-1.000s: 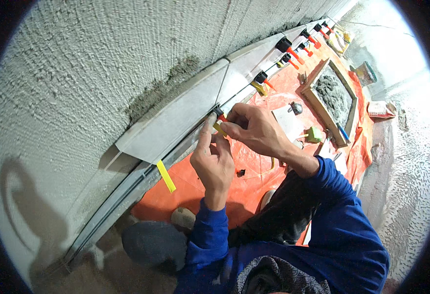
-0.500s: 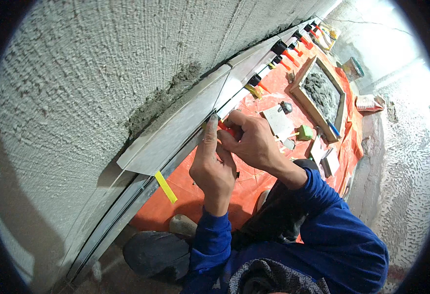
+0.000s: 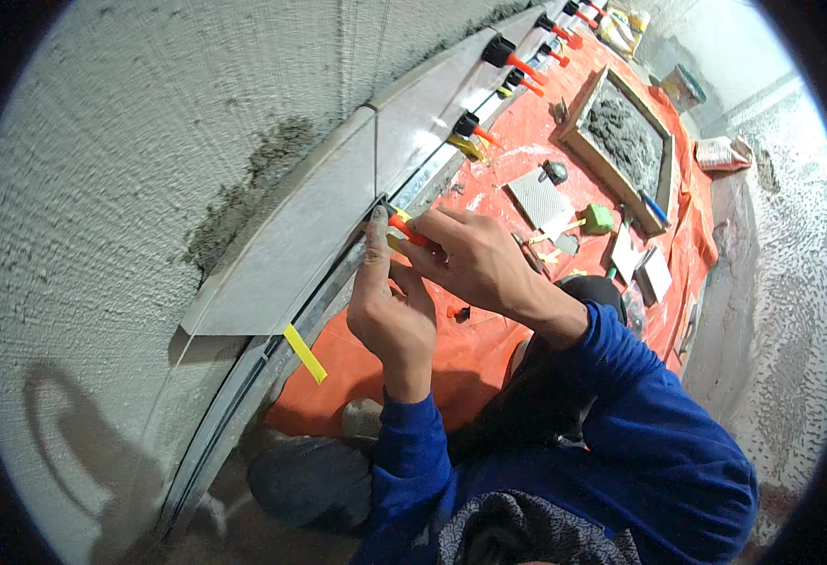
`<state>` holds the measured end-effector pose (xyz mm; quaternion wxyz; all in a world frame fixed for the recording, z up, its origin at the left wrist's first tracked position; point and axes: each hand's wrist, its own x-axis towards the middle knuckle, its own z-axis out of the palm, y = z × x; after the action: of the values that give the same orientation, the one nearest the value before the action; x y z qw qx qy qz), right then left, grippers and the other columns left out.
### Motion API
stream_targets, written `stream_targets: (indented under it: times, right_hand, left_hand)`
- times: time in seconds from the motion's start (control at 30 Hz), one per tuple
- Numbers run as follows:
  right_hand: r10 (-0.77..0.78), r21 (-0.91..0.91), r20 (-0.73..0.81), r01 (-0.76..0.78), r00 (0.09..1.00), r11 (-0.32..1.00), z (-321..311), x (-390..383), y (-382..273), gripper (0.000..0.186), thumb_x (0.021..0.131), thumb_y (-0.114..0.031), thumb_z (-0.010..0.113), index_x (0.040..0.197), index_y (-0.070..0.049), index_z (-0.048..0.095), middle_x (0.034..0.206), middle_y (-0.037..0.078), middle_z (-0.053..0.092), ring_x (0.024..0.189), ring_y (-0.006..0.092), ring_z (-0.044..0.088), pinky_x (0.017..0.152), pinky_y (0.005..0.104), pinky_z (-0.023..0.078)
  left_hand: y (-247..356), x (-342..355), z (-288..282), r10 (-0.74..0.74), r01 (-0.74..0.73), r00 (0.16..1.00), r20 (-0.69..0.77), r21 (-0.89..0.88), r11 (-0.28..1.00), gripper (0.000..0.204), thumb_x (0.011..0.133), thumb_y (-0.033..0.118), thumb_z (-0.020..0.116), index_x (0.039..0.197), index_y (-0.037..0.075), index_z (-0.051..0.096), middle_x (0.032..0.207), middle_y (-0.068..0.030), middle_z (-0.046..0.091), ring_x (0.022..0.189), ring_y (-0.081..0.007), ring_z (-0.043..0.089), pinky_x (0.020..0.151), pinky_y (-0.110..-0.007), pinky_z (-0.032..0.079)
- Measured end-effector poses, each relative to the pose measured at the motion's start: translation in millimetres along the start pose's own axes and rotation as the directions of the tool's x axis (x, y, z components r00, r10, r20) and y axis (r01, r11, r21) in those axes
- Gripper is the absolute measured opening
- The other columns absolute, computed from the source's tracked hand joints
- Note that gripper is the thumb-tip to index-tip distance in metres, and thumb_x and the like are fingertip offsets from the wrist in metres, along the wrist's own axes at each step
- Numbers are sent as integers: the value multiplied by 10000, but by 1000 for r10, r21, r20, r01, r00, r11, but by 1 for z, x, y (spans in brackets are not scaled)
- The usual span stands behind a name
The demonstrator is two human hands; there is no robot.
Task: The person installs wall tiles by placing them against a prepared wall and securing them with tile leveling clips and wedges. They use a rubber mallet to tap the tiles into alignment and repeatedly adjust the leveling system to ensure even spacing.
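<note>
Right hand (image 3: 474, 259) fingers pinch an orange leveling clip (image 3: 406, 229) at the joint under the grey wall tile (image 3: 291, 250). Left hand (image 3: 390, 306) fingers press the tile's lower edge, apparently holding nothing; contact partly hidden.

Orange sheet (image 3: 489, 353) open beside hands (image 3: 432, 282)

One small carton (image 3: 722, 153), white with red-orange print, lies on the ground well beyond and to the right of both hands, just past the orange sheet's far edge. One yellow bag (image 3: 623, 25) with dark print stands at the far top, well beyond the hands. No signs or screens observed. Labels too small to tell.
</note>
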<state>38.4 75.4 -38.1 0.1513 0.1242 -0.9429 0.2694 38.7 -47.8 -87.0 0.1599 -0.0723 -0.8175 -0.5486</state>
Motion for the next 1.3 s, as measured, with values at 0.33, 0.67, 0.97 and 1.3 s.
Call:
stream_targets:
  times: [0.33, 0.67, 0.97, 1.3]
  right_hand:
    - [294, 375, 56, -293, 954, 880, 5, 1, 0, 190, 934, -166, 648, 920, 23, 649, 619, 79, 578, 547, 79, 495, 506, 316, 437]
    - [293, 404, -13, -263, 956, 876, 10, 2, -7, 155, 883, -108, 715, 955, 13, 649, 633, 62, 617, 600, 56, 594, 520, 262, 469]
    - [285, 452, -16, -248, 958, 857, 17, 0, 3, 145, 884, -84, 717, 957, 22, 651, 665, 44, 616, 613, 62, 582, 544, 257, 481]
    - [273, 598, 70, -259, 959, 758, 13, 0, 8, 275, 880, -175, 745, 1015, 34, 625, 699, 67, 620, 637, 88, 581, 562, 275, 481]
  left_hand:
    - [-4, 0, 8, 66, -70, 996, -56, -73, 995, 490, 850, -103, 555, 1330, -5, 581, 921, -127, 696, 695, -181, 636, 588, -306, 482]
    - [-6, -3, 2, -259, 240, 965, 34, -506, 828, 287, 972, 41, 559, 1218, -97, 613, 844, -36, 642, 700, -64, 559, 597, -232, 453]
    - [29, -10, -19, -34, -15, 981, -191, -246, 969, 244, 949, 56, 604, 1135, -97, 643, 830, -80, 675, 659, -87, 586, 573, -228, 476]
    - [71, -11, -138, 173, -29, 939, -297, 434, 901, 219, 927, 86, 628, 1068, -74, 674, 980, -143, 720, 792, -152, 656, 693, -273, 516]
